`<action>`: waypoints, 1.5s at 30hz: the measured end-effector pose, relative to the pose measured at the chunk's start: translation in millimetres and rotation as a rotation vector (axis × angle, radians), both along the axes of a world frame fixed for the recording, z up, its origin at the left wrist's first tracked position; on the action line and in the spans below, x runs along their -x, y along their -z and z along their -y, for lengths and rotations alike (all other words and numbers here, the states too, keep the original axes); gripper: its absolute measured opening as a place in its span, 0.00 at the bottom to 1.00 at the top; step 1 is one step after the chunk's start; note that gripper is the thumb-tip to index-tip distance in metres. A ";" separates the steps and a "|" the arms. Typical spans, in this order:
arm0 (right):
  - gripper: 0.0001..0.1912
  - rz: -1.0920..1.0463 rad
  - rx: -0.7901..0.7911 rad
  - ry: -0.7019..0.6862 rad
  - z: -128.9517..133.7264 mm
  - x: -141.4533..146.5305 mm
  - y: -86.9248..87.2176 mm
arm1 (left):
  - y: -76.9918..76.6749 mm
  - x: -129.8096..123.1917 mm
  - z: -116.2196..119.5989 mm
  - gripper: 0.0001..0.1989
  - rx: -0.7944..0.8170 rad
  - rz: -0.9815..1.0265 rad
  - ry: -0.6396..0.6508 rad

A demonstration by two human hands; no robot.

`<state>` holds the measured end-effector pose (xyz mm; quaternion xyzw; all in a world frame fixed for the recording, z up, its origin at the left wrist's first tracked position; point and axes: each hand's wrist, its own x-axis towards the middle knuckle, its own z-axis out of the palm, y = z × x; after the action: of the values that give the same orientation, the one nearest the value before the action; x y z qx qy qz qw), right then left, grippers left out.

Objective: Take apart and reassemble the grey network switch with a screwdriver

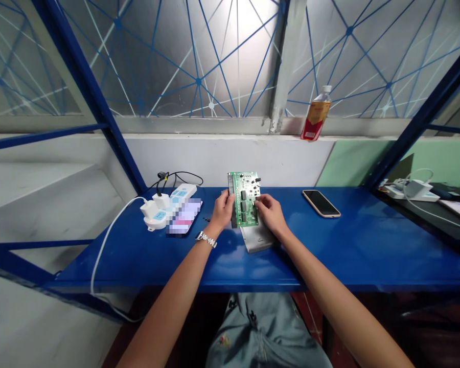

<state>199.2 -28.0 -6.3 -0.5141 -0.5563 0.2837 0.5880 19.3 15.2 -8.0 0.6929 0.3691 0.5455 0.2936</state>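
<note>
A green printed circuit board (245,199) stands tilted up on the blue metal bench (352,250), with dark components and a black strip along its left edge. My left hand (223,210) grips the board's left side, and my right hand (267,210) holds its right side. Its lower end rests on or just above a flat silver metal casing (256,239). The board hides the casing's upper part.
Left of my hands are a white power strip (176,199) with white plugs, cables, a pixelated device (184,217) and tiny dark parts (206,219). A smartphone (321,203) lies to the right. A bottle (316,113) stands on the ledge behind.
</note>
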 end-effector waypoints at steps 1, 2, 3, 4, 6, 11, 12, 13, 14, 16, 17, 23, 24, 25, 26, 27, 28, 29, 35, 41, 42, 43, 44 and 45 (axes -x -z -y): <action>0.12 -0.029 -0.015 -0.061 0.0 1.2 0.5 | -0.4 0.4 0.3 0.18 -0.002 -0.009 -0.006; 0.13 -0.049 -0.046 -0.093 0.9 3.1 1.1 | -0.7 1.1 0.4 0.18 -0.003 -0.031 -0.018; 0.14 -0.059 -0.085 -0.099 2.3 5.5 1.7 | -0.8 2.1 0.3 0.19 -0.002 -0.064 -0.035; 0.14 -0.059 -0.124 -0.098 4.2 8.0 2.4 | -0.8 3.3 0.0 0.19 -0.001 -0.103 -0.054; 0.13 -0.038 -0.182 -0.106 8.4 12.7 3.7 | -0.9 6.0 -0.4 0.20 -0.001 -0.185 -0.088; 0.11 0.110 -0.291 -0.153 18.1 20.4 3.0 | -2.4 9.6 1.0 0.21 0.005 -0.342 -0.114; 0.11 0.149 -0.315 -0.149 19.9 21.4 1.9 | -2.2 9.4 1.2 0.22 0.013 -0.365 -0.114; 0.11 0.184 -0.336 -0.147 21.6 22.2 0.6 | -1.7 8.9 1.3 0.22 0.022 -0.382 -0.112; 0.10 0.215 -0.352 -0.147 23.1 22.9 -0.5 | -0.9 8.1 1.3 0.22 0.030 -0.389 -0.110; 0.09 0.255 -0.368 -0.155 25.1 23.8 -2.0 | 1.3 6.1 0.9 0.23 0.049 -0.383 -0.102; 0.08 0.264 -0.371 -0.161 25.6 24.0 -2.2 | 2.3 4.9 0.8 0.24 0.059 -0.374 -0.091; 0.10 0.227 -0.321 -0.222 25.8 24.5 -0.6 | 2.8 0.4 3.4 0.24 0.079 -0.331 0.012; 0.10 0.218 -0.306 -0.232 26.0 24.7 -0.6 | 2.5 0.3 3.8 0.24 0.075 -0.323 0.015; 0.11 0.209 -0.292 -0.241 26.3 24.8 -0.6 | 2.3 0.4 3.9 0.24 0.071 -0.313 0.021; 0.11 0.200 -0.279 -0.249 26.6 25.0 -0.6 | 2.5 0.5 3.8 0.24 0.068 -0.302 0.029; 0.12 0.192 -0.265 -0.256 26.9 25.2 -0.6 | 2.9 0.6 3.4 0.24 0.063 -0.288 0.038; 0.12 0.185 -0.254 -0.262 27.1 25.4 -0.4 | 3.6 0.7 2.9 0.24 0.057 -0.275 0.045; 0.13 0.180 -0.242 -0.268 27.3 25.7 -0.2 | 4.4 0.6 2.2 0.24 0.049 -0.263 0.049; 0.14 0.112 -0.183 -0.272 26.7 26.5 0.1 | 5.5 0.8 -0.2 0.24 0.037 -0.212 0.051; 0.13 0.042 -0.183 -0.265 23.9 25.4 0.0 | 3.6 4.7 -1.2 0.22 0.050 -0.206 -0.042; 0.14 0.040 -0.175 -0.281 23.7 25.5 0.2 | 4.0 5.3 -1.6 0.22 0.056 -0.194 -0.026; 0.14 0.038 -0.164 -0.301 23.5 25.8 0.4 | 4.5 5.9 -2.0 0.22 0.058 -0.182 -0.006; 0.15 0.039 -0.152 -0.325 23.5 26.2 0.6 | 5.0 6.5 -2.3 0.22 0.054 -0.173 0.015; 0.15 0.041 -0.140 -0.348 23.6 26.6 0.9 | 5.2 7.0 -2.5 0.22 0.047 -0.168 0.033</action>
<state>172.7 -51.6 -7.2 -0.3738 -0.6670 0.3312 0.5529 12.3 17.7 -13.1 0.7352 0.3935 0.4716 0.2866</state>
